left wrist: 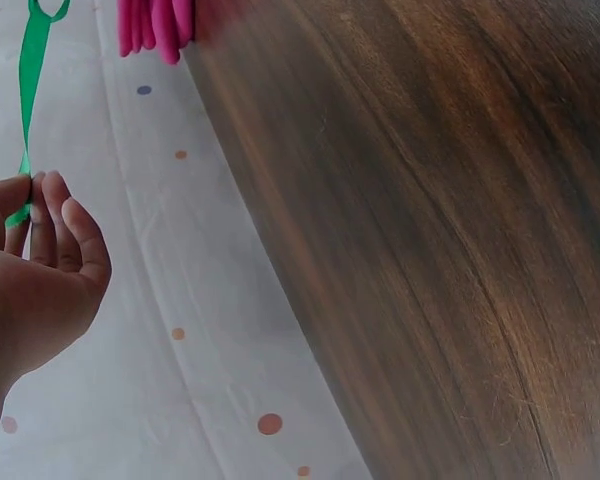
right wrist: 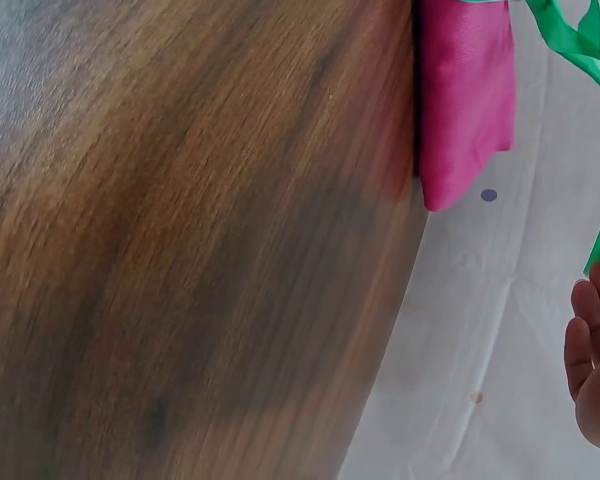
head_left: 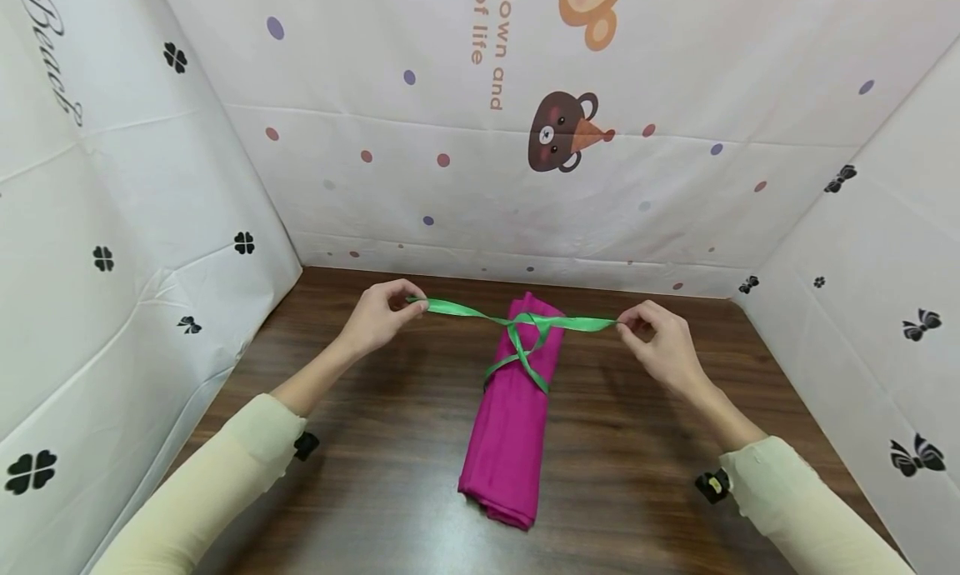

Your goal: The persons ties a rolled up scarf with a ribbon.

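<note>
A magenta cloth [head_left: 504, 450], rolled or folded into a long bundle, lies on the table with its far end toward the back. Around its upper half runs a green ribbon [head_left: 576, 323], crossed into a loose loop on top. My left hand [head_left: 382, 315] pinches one ribbon end between thumb and fingertips, left of the bundle. On the other side my right hand [head_left: 662, 342] pinches the opposite end. Both tails stretch out sideways, nearly straight, above the cloth. In the left wrist view the ribbon [left wrist: 30, 100] runs up from the pinching fingers; the right wrist view shows the right hand [right wrist: 598, 350] only partly.
The dark wooden table [head_left: 360, 442] spans the space beneath both arms. White printed sheeting stands at the back [head_left: 420, 183], at the left [head_left: 150, 308] and at the right [head_left: 862, 308]. A small black device [head_left: 712, 485] sits at the right sleeve cuff, another [head_left: 305, 446] at the left.
</note>
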Demonstrator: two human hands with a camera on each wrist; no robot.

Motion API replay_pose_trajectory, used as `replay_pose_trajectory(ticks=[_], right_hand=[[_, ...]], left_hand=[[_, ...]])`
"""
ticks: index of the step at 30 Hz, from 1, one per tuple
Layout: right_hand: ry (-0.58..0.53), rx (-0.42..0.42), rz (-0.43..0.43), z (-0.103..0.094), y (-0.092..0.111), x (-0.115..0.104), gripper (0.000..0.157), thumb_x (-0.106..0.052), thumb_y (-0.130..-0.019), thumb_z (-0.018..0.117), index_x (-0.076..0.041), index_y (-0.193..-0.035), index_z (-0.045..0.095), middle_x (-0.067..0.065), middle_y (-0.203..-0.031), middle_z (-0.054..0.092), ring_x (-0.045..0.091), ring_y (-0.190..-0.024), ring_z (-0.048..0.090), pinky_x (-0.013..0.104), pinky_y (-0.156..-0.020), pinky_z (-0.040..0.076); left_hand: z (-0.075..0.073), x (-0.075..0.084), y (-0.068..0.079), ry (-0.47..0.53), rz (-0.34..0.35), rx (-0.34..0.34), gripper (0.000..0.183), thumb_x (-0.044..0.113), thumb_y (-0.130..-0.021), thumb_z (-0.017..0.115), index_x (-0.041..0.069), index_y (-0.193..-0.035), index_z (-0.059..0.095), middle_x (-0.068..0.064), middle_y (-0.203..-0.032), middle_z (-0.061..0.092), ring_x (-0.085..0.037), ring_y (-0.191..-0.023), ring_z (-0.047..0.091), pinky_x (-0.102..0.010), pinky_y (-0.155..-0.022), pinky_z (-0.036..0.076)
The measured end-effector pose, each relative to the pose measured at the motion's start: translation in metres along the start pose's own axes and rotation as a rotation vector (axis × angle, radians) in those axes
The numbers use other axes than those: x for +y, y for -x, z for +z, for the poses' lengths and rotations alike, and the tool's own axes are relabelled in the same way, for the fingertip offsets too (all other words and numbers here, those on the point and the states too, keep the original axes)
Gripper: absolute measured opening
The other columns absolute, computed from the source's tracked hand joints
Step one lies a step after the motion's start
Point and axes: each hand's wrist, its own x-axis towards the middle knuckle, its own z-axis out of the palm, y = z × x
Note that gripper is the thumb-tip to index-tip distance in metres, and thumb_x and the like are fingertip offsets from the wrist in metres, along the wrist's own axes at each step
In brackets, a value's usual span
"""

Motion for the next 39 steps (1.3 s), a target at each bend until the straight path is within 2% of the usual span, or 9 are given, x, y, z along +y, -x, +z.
replay_pose_trajectory(ticks=[4, 8, 12, 16, 20, 25, 31, 39], right_hand=[[0.004, -0.002, -0.003, -0.001, 0.000, 0.001, 0.005, 0.000, -0.092, 0.077, -0.003, -0.094, 0.075, -0.001, -0.086, 0.065, 0.010, -0.076, 0.060, 0.012, -0.067, 0.045], [0.011, 0.003, -0.011, -0.001, 0.001, 0.002, 0.012, 0.004, -0.090, 0.077, -0.007, -0.094, 0.075, -0.002, -0.086, 0.066, 0.009, -0.075, 0.060, 0.011, -0.067, 0.045], [0.022, 0.005, -0.016, -0.003, 0.001, 0.005, 0.009, 0.004, -0.090, 0.077, -0.005, -0.093, 0.075, -0.001, -0.086, 0.066, 0.009, -0.075, 0.060, 0.012, -0.067, 0.045], [0.024, -0.001, -0.027, -0.007, 0.004, 0.007, 0.003, 0.000, -0.092, 0.077, -0.002, -0.093, 0.074, -0.001, -0.085, 0.065, 0.010, -0.075, 0.059, 0.015, -0.067, 0.047], [0.023, -0.005, -0.036, -0.010, 0.006, 0.008, 0.004, 0.000, -0.092, 0.076, -0.003, -0.095, 0.075, -0.002, -0.086, 0.065, 0.009, -0.075, 0.060, 0.019, -0.067, 0.050], [0.033, -0.009, -0.036, -0.011, 0.007, 0.009, 0.005, 0.000, -0.092, 0.077, -0.004, -0.094, 0.074, -0.002, -0.086, 0.065, 0.009, -0.076, 0.060, 0.021, -0.067, 0.051], [0.041, -0.006, -0.029, -0.011, 0.009, 0.009, 0.006, 0.001, -0.091, 0.077, -0.003, -0.094, 0.074, -0.001, -0.086, 0.065, 0.013, -0.076, 0.062, 0.016, -0.068, 0.049], [0.058, -0.007, -0.024, -0.012, 0.010, 0.010, 0.010, 0.003, -0.089, 0.077, -0.007, -0.091, 0.074, -0.001, -0.085, 0.065, 0.015, -0.074, 0.062, 0.016, -0.066, 0.048]], left_hand=[[-0.002, -0.001, 0.000, -0.004, -0.004, -0.003, 0.008, 0.024, -0.101, 0.076, 0.018, -0.106, 0.075, -0.005, -0.092, 0.077, -0.033, -0.084, 0.070, -0.034, -0.066, 0.050], [-0.006, -0.003, 0.001, -0.018, -0.006, -0.009, 0.008, 0.024, -0.101, 0.076, 0.019, -0.106, 0.075, 0.000, -0.090, 0.076, -0.024, -0.083, 0.070, -0.035, -0.067, 0.052], [-0.011, -0.004, 0.003, -0.027, -0.009, -0.018, 0.008, 0.024, -0.101, 0.076, 0.018, -0.107, 0.075, -0.003, -0.092, 0.076, -0.020, -0.082, 0.068, -0.036, -0.068, 0.052], [-0.017, -0.005, 0.005, -0.039, -0.010, -0.030, 0.010, 0.026, -0.102, 0.075, 0.018, -0.108, 0.075, -0.006, -0.096, 0.077, -0.024, -0.082, 0.066, -0.037, -0.069, 0.051], [-0.021, -0.007, 0.007, -0.047, -0.012, -0.039, 0.013, 0.027, -0.103, 0.074, 0.016, -0.109, 0.075, -0.004, -0.094, 0.076, -0.027, -0.082, 0.066, -0.037, -0.069, 0.050], [-0.025, -0.009, 0.009, -0.052, -0.010, -0.056, 0.015, 0.026, -0.103, 0.073, 0.013, -0.111, 0.075, -0.003, -0.091, 0.075, -0.024, -0.079, 0.064, -0.034, -0.067, 0.048], [-0.031, -0.012, 0.009, -0.082, -0.022, -0.077, 0.013, 0.023, -0.104, 0.072, 0.013, -0.111, 0.075, -0.007, -0.092, 0.073, -0.024, -0.078, 0.058, -0.034, -0.065, 0.046], [-0.037, -0.020, 0.010, -0.108, -0.038, -0.107, 0.013, 0.024, -0.104, 0.072, 0.014, -0.111, 0.075, -0.012, -0.092, 0.071, -0.024, -0.078, 0.056, -0.034, -0.066, 0.045]])
